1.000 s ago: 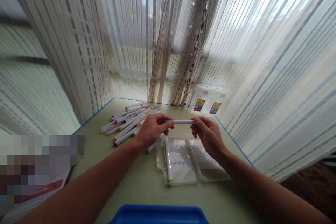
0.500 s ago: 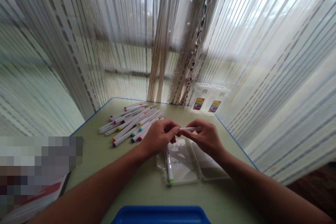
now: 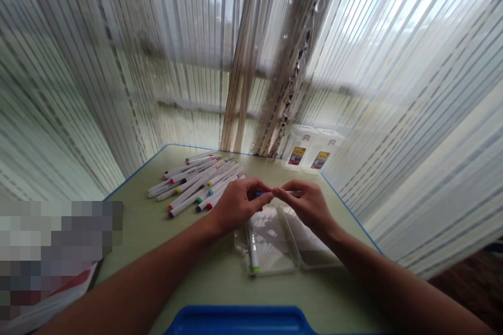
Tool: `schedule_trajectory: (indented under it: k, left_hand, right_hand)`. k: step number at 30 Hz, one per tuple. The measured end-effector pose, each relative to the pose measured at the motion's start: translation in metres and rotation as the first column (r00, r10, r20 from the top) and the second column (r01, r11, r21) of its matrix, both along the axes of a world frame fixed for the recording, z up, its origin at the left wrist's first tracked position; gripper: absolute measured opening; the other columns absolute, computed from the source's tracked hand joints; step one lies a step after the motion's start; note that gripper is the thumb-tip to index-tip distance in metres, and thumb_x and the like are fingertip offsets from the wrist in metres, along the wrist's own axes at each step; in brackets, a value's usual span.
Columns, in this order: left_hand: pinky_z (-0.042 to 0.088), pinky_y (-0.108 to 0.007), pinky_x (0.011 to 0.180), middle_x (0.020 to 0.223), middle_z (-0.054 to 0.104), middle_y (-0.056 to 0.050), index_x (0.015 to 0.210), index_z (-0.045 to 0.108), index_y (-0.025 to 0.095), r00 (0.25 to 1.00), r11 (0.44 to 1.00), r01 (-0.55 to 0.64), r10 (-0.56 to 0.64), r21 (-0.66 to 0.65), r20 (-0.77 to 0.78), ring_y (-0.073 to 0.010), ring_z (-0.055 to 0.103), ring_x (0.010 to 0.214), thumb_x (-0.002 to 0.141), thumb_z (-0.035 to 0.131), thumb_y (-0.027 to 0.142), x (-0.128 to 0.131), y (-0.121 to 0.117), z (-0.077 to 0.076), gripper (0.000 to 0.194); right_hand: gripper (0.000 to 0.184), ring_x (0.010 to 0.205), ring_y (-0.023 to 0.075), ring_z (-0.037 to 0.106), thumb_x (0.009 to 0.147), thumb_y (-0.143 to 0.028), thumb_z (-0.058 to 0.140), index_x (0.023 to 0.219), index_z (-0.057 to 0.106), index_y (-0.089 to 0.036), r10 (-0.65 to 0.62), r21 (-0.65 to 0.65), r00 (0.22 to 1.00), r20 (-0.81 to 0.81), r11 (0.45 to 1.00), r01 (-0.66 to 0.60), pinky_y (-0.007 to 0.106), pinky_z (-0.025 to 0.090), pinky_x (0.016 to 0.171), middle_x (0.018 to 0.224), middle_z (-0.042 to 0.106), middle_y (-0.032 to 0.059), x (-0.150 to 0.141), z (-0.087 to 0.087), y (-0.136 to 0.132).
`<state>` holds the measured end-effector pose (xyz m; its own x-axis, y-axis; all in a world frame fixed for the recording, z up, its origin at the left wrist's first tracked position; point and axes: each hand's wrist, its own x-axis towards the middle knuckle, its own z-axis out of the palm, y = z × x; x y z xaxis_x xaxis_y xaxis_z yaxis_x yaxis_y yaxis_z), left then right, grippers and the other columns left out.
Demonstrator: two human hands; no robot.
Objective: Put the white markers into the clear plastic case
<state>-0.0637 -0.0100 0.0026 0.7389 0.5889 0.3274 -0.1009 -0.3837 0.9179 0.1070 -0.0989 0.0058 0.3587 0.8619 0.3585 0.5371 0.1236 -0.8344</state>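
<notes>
My left hand (image 3: 240,201) and my right hand (image 3: 310,204) meet above an open clear plastic case (image 3: 275,251). Between them they grip a white marker (image 3: 295,193) lying level; a blue part shows at the left hand's fingers. Both hands are closed on it, fingertips touching at its middle, which they partly cover. Inside the left half of the case, along its left side, rests a white marker with a green end (image 3: 253,251). To the left of my left hand is a loose pile of white markers (image 3: 196,188) with coloured ends.
Two clear cases with labels (image 3: 308,149) stand upright at the table's back right corner. A blue tray-like edge (image 3: 239,314) lies at the front. String curtains (image 3: 188,89) hang behind the pale green table (image 3: 188,256). Something blurred out sits at far left.
My right hand's fingers have slid left along the marker to touch the left hand's fingers. A blue part of the marker now shows. The case and pile have stayed put.
</notes>
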Motion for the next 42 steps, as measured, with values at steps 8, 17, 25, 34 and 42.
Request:
schedule_trajectory:
  k: [8,17,25,34,42]
  left_hand:
    - [0.045,-0.022,0.051,0.067,0.063,-0.003,0.085,0.065,0.011,0.993,0.989,-0.083,0.092,-0.126,0.068,-0.0102,0.055,0.053,0.079,0.067,0.033,0.003,0.009,0.002,0.023]
    - [0.042,-0.021,0.049,0.063,0.057,-0.001,0.08,0.062,0.012,0.976,0.942,-0.075,0.137,-0.327,0.172,-0.0094,0.052,0.052,0.079,0.065,0.03,0.005,0.018,-0.003,0.019]
    - [0.038,-0.019,0.046,0.057,0.052,0.002,0.076,0.06,0.012,0.952,0.878,-0.059,0.192,-0.476,0.237,-0.007,0.046,0.046,0.079,0.062,0.024,0.005,0.018,0.003,0.012]
    - [0.034,-0.019,0.043,0.051,0.045,0.004,0.074,0.059,0.013,0.94,0.807,-0.037,0.228,-0.589,0.252,-0.006,0.041,0.042,0.08,0.06,0.022,0.003,0.019,0.004,0.011]
    - [0.033,-0.02,0.044,0.053,0.047,0.002,0.079,0.061,0.011,0.938,0.763,0.019,0.21,-0.647,0.276,-0.0066,0.042,0.041,0.086,0.053,0.024,0.002,0.019,0.006,0.016]
  right_hand:
    - [0.029,0.054,0.0116,0.052,0.072,-0.042,0.076,0.077,0.076,-0.013,0.039,0.029,0.999,0.02,0.999,-0.04,0.022,0.038,0.049,0.062,0.067,0.0035,-0.005,0.005,-0.003]
    - [0.029,0.044,0.0079,0.043,0.077,-0.036,0.072,0.091,0.077,-0.012,0.19,0.073,0.923,-0.334,0.982,-0.175,0.022,0.033,0.042,0.052,0.055,-0.0015,-0.007,0.004,-0.001]
    - [0.027,0.049,0.0091,0.051,0.083,-0.031,0.069,0.104,0.074,-0.016,0.371,0.176,0.789,-0.489,0.928,-0.328,0.023,0.039,0.045,0.067,0.066,0.0034,-0.005,-0.002,-0.001]
    - [0.032,0.063,0.0141,0.062,0.084,-0.03,0.067,0.114,0.07,-0.019,0.47,0.185,0.726,-0.502,0.878,-0.441,0.029,0.048,0.058,0.086,0.073,0.0082,-0.004,-0.004,-0.004]
    - [0.03,0.059,0.014,0.063,0.082,-0.034,0.068,0.105,0.072,-0.016,0.378,0.175,0.645,-0.664,0.917,-0.358,0.025,0.046,0.052,0.079,0.074,0.0087,-0.005,0.002,0.0]
